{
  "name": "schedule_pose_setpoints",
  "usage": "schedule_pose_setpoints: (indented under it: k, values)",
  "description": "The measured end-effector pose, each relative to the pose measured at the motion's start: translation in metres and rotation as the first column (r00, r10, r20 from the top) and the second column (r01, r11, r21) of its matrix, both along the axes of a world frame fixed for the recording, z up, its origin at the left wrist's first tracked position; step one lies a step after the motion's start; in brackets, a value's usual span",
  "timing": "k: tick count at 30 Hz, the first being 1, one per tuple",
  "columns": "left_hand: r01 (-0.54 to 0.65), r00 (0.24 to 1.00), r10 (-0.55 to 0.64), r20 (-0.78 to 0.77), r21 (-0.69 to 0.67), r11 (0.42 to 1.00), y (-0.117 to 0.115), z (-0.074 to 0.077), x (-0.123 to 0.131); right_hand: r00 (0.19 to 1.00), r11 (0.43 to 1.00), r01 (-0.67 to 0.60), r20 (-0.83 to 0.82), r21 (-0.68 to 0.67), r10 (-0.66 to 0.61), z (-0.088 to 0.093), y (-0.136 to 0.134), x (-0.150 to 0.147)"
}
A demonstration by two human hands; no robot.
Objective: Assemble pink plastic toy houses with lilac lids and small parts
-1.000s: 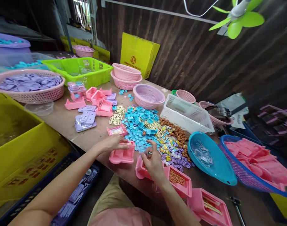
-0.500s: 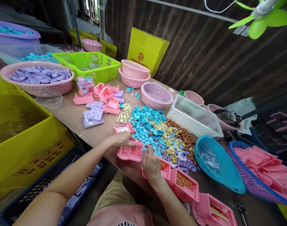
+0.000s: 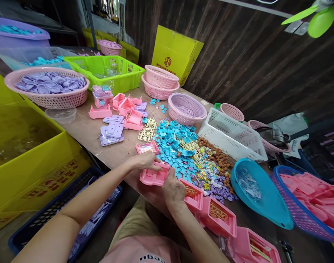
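Head | brown tabletop [image 3: 84,134], blue pieces [image 3: 171,140] heaped | dark wall [image 3: 238,54] | hands [image 3: 145,160] [image 3: 174,188]: left gripping pink tray [image 3: 153,178], right can't tell

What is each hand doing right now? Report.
Left hand: holding the pink box.
Right hand: curled at that box's right end; grip unclear.
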State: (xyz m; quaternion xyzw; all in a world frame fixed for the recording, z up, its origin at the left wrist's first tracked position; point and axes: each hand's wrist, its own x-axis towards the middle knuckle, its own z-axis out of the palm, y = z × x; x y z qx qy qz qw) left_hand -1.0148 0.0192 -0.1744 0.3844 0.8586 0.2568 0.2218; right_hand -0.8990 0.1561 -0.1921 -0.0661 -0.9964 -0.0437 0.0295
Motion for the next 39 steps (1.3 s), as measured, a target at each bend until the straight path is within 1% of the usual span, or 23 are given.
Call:
schedule_pose_setpoints:
  k: [4,6,9,11,15,17,19,20,21,22,23,24,25,26,27,28,29,30,32,35,37,38,39]
  values:
    - [-0.009,1.000,0.008,-0.029,-0.009,1.000,-0.001,0.001,0.004,1.000,0.999,-0.021,0.022,-0.034,0.022,-0.002,0.002,0.001]
    - [-0.040,0.997,0.038,-0.074,-0.032,0.999,-0.001,0.002,0.011,0.998,0.996,-0.068,-0.006,-0.061,0.067,-0.003,0.008,0.004]
    - [-0.129,0.972,0.116,-0.202,-0.052,0.990,-0.001,0.001,0.024,0.977,0.984,-0.168,-0.145,-0.068,0.156,-0.003,0.023,0.007]
    - [-0.167,0.942,0.142,-0.304,-0.060,0.984,-0.001,-0.003,0.032,0.955,0.978,-0.200,-0.234,-0.057,0.182,-0.004,0.038,0.007]
    - [-0.122,0.898,0.077,-0.434,-0.078,0.989,-0.002,-0.013,0.043,0.912,0.954,-0.283,-0.336,-0.101,0.235,-0.006,0.066,0.009]
    - [-0.070,0.889,0.042,-0.456,-0.044,0.997,-0.006,-0.021,0.048,0.882,0.931,-0.335,-0.397,-0.147,0.255,-0.005,0.073,0.012]
    - [-0.014,0.892,0.023,-0.452,0.023,1.000,-0.014,-0.028,0.048,0.850,0.915,-0.360,-0.467,-0.181,0.242,-0.002,0.077,0.017]
    - [-0.016,0.893,0.042,-0.448,0.063,0.998,-0.019,-0.032,0.045,0.834,0.910,-0.368,-0.500,-0.192,0.232,0.001,0.078,0.020]
    - [-0.066,0.887,0.106,-0.450,0.103,0.993,-0.026,-0.034,0.041,0.818,0.904,-0.379,-0.530,-0.199,0.226,0.004,0.078,0.023]
    - [-0.176,0.859,0.223,-0.460,0.144,0.974,-0.035,-0.034,0.034,0.802,0.898,-0.390,-0.554,-0.206,0.222,0.007,0.080,0.025]
    - [-0.336,0.794,0.381,-0.474,0.181,0.924,-0.044,-0.033,0.025,0.791,0.891,-0.401,-0.571,-0.212,0.220,0.010,0.081,0.028]
    - [-0.527,0.673,0.555,-0.489,0.209,0.824,-0.053,-0.030,0.014,0.782,0.885,-0.410,-0.584,-0.221,0.217,0.013,0.083,0.030]
    - [-0.705,0.506,0.699,-0.505,0.225,0.673,-0.063,-0.027,0.002,0.776,0.879,-0.416,-0.594,-0.231,0.212,0.016,0.086,0.031]
    - [-0.830,0.350,0.775,-0.526,0.209,0.517,-0.072,-0.023,-0.009,0.771,0.874,-0.422,-0.602,-0.241,0.206,0.019,0.088,0.033]
    - [-0.908,0.230,0.802,-0.551,0.174,0.381,-0.080,-0.020,-0.021,0.768,0.868,-0.426,-0.609,-0.253,0.199,0.021,0.090,0.034]
    - [-0.946,0.182,0.798,-0.575,0.119,0.302,-0.086,-0.018,-0.031,0.766,0.864,-0.429,-0.613,-0.264,0.193,0.023,0.091,0.035]
    - [-0.964,0.172,0.785,-0.596,0.062,0.258,-0.091,-0.017,-0.039,0.763,0.861,-0.432,-0.618,-0.269,0.190,0.024,0.092,0.036]
    - [-0.970,0.187,0.772,-0.608,0.012,0.244,-0.094,-0.017,-0.046,0.761,0.859,-0.435,-0.620,-0.271,0.190,0.025,0.092,0.037]
    - [-0.966,0.227,0.754,-0.617,-0.045,0.254,-0.095,-0.019,-0.053,0.755,0.859,-0.436,-0.628,-0.270,0.186,0.027,0.091,0.040]
    - [-0.964,0.230,0.750,-0.621,-0.037,0.264,-0.094,-0.018,-0.054,0.746,0.859,-0.434,-0.644,-0.274,0.172,0.027,0.092,0.045]
    - [-0.961,0.229,0.750,-0.621,-0.024,0.274,-0.095,-0.010,-0.048,0.750,0.858,-0.427,-0.641,-0.285,0.161,0.028,0.096,0.047]
    - [-0.952,0.251,0.758,-0.602,-0.009,0.307,-0.095,-0.004,-0.044,0.758,0.855,-0.426,-0.633,-0.295,0.160,0.029,0.098,0.048]
    - [-0.928,0.300,0.770,-0.563,0.015,0.372,-0.096,0.002,-0.037,0.769,0.848,-0.429,-0.618,-0.312,0.162,0.031,0.101,0.046]
